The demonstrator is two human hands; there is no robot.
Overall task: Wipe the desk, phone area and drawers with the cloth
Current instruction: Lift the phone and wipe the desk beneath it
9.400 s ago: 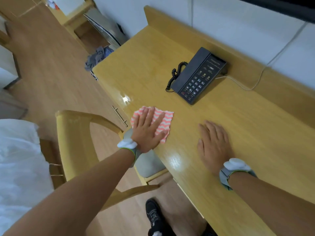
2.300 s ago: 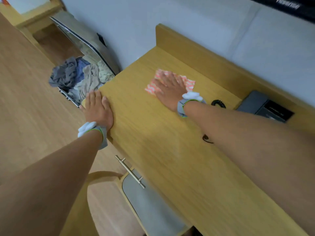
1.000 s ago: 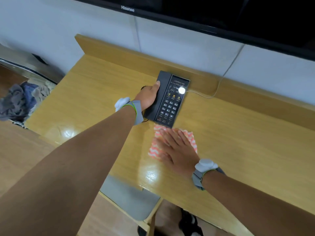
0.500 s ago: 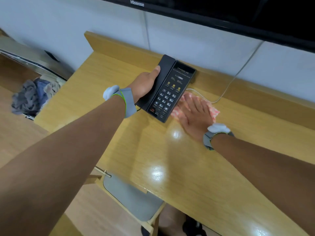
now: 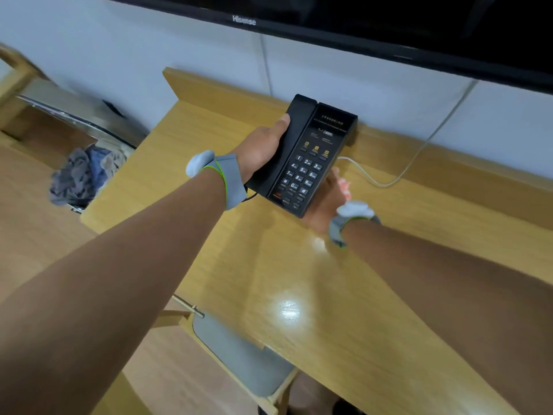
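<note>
Pink cloth [image 5: 344, 187] shows only as a sliver by the table's [image 5: 314, 280] back edge, pressed flat under the right hand [image 5: 324, 205], whose fingers are hidden beneath the raised phone [image 5: 302, 157], so I cannot tell their spread. It looks thin, soft and light, best driven with a flat palm on its middle. The left hand [image 5: 263, 151] wraps the phone's handset side, thumb on top, tilting it clear of the table; rigid plastic, likely light, with its cord [image 5: 389, 181] trailing to the wall.
</note>
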